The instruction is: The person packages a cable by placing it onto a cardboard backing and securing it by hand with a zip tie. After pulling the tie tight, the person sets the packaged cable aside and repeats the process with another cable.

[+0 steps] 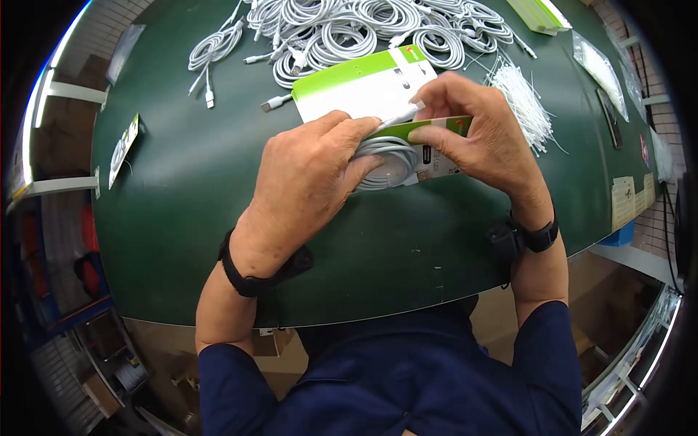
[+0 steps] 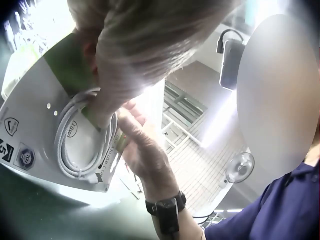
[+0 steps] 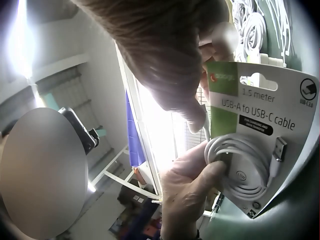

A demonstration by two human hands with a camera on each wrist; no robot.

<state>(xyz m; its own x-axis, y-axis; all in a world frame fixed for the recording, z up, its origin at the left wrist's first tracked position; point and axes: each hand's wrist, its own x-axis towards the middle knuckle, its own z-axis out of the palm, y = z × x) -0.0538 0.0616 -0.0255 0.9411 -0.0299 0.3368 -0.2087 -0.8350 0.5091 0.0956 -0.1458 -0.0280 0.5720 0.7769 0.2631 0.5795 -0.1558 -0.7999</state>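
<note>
A coiled white USB cable (image 1: 389, 163) lies against a green-and-white packaging card (image 3: 260, 107) printed "USB-A to USB-C cable". My left hand (image 1: 305, 163) grips coil and card together, its thumb across the front of the loops. One white cable end (image 1: 400, 116) sticks up past the left fingertips, above the card's green edge. My right hand (image 1: 491, 134) holds the card near its printed end, thumb on the face and other fingers curled behind. Its index fingertip is right by the white cable end. A USB-A plug (image 3: 280, 150) shows on the card's front.
Many coiled white cables (image 1: 349, 29) pile at the back of the green table (image 1: 174, 240). Another packaging card (image 1: 334, 91) lies just beyond my hands. White zip ties (image 1: 520, 105) spread on the right, near stacked cards (image 1: 539, 16). A carded cable (image 1: 123, 151) sits at left.
</note>
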